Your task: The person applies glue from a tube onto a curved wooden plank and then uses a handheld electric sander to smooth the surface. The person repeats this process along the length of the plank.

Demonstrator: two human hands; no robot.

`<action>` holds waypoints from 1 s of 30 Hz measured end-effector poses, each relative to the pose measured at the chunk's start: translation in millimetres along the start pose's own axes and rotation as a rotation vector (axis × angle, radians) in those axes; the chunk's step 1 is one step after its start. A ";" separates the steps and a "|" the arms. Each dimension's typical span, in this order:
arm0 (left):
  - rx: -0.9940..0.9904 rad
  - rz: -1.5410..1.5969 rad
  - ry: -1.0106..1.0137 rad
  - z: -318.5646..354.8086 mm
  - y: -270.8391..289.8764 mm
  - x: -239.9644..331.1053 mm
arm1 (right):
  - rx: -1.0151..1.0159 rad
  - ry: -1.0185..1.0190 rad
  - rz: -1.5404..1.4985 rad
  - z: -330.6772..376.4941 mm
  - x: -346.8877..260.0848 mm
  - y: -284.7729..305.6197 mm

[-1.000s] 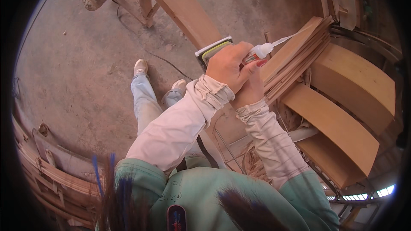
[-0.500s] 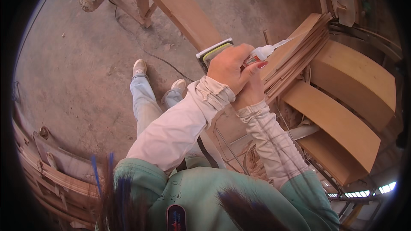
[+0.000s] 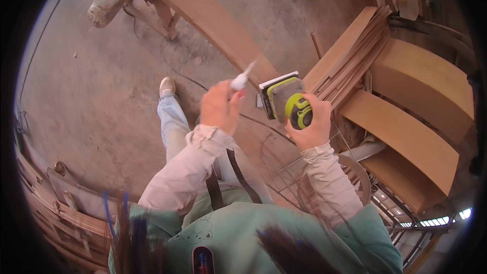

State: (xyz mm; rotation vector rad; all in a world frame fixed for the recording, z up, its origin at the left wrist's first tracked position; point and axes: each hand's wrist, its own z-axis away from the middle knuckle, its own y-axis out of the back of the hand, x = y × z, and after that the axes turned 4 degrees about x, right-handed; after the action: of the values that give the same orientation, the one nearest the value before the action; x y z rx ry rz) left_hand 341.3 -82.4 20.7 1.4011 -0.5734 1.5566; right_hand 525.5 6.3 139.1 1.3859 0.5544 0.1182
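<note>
My right hand (image 3: 310, 127) grips a grey and yellow-green palm sander (image 3: 285, 101), held up with its flat white-edged pad turned to the left. My left hand (image 3: 219, 107) is closed around a thin white pen-like tool (image 3: 241, 78) whose tip points up and right; it is blurred. The two hands are apart, with a gap between them. Just behind the sander lies a long wooden plank (image 3: 213, 20) running up to the left.
A stack of thin wood strips (image 3: 355, 56) leans at the right. Curved wooden panels (image 3: 406, 137) stand beside it. A rough wooden trestle (image 3: 127, 5) holds the plank's far end. Bent wood strips (image 3: 56, 208) line the lower left. Dusty concrete floor (image 3: 96, 101) lies below.
The hands were together over the sander against the strips. Now they have separated: the left moved left with the white tool, the right holds the sander alone, turned outward.
</note>
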 end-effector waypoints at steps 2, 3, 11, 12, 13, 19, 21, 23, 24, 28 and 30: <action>0.005 -0.078 0.029 18.1 16.8 -26.1 | 0.017 -0.019 -0.014 6.1 3.2 3.4; 0.008 -0.122 0.042 25.7 25.9 -33.6 | 0.026 -0.015 -0.017 7.6 5.0 4.6; 0.046 -0.168 0.135 43.6 44.9 -57.0 | 0.056 0.004 -0.048 15.3 5.8 7.3; 0.043 -0.151 0.166 42.6 47.4 -56.8 | 0.055 0.000 -0.050 15.4 5.0 5.9; 0.040 -0.135 0.197 42.2 49.6 -57.8 | 0.054 -0.005 -0.053 13.9 3.2 3.9; 0.093 -0.009 0.234 52.2 60.7 -75.4 | 0.009 0.026 -0.157 -23.2 -23.2 -27.2; 0.123 -0.005 0.232 56.2 66.4 -73.9 | -0.023 0.049 -0.173 -43.0 -40.0 -37.4; 0.119 -0.002 0.252 59.8 72.8 -80.7 | -0.071 0.084 -0.173 -61.3 -55.5 -45.5; 0.112 0.006 0.261 60.3 74.3 -83.3 | -0.105 0.082 -0.141 -68.1 -62.6 -46.4; 0.145 0.041 0.244 62.3 76.7 -85.8 | -0.176 0.117 -0.048 -77.9 -77.4 -47.2; 0.155 0.033 0.218 61.1 78.0 -88.5 | -0.192 0.117 -0.022 -77.1 -77.8 -44.4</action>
State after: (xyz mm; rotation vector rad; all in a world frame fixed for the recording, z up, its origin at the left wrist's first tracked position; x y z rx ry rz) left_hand 297.6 -197.4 -29.6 1.3176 -0.3520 1.7850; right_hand 413.7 35.6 114.2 1.1909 0.6385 0.2296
